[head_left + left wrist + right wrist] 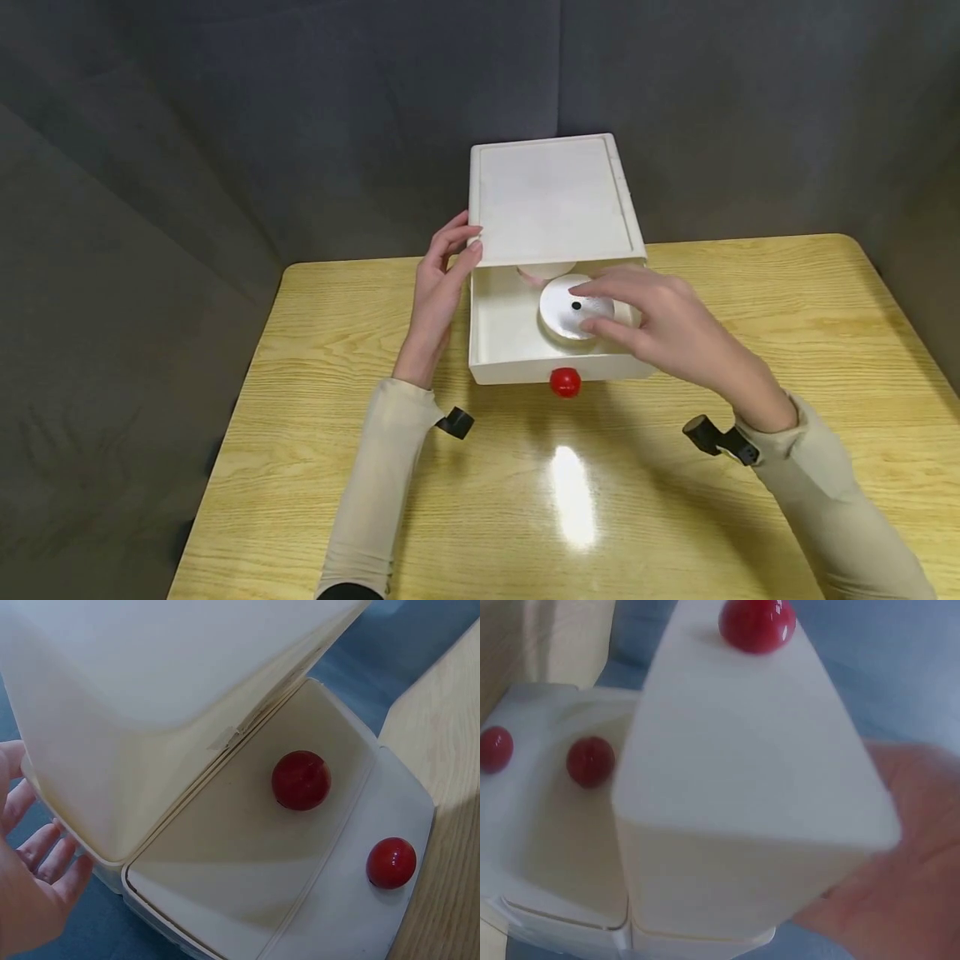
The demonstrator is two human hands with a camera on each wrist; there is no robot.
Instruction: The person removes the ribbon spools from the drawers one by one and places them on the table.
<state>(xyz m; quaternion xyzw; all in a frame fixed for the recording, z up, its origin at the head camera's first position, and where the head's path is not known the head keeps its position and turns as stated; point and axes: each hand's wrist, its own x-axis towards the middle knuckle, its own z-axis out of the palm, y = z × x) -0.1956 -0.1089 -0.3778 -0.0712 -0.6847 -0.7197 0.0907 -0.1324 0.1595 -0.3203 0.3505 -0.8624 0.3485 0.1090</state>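
Observation:
A white drawer cabinet (551,200) stands on the table with its top drawer (506,321) pulled out. Inside lies a round, silvery-white disc-like item (557,312) with a black dot at its centre. Over this disc is my right hand (660,321), thumb and forefinger spread on either side of the dot, fingertips right at the face. My left hand (438,287) rests at the cabinet's front left top edge, fingers fairly straight; its fingers (56,862) show beside the cabinet wall in the left wrist view. Behind the disc, partly hidden, sits another round pale item (546,271).
The pulled-out drawer carries a red knob (566,382) at its front. Beneath it, lower fronts bear red knobs, an upper knob (301,780) and a lower knob (391,862). The wooden table (337,350) extends around the cabinet, and a dark curtain (337,125) hangs behind.

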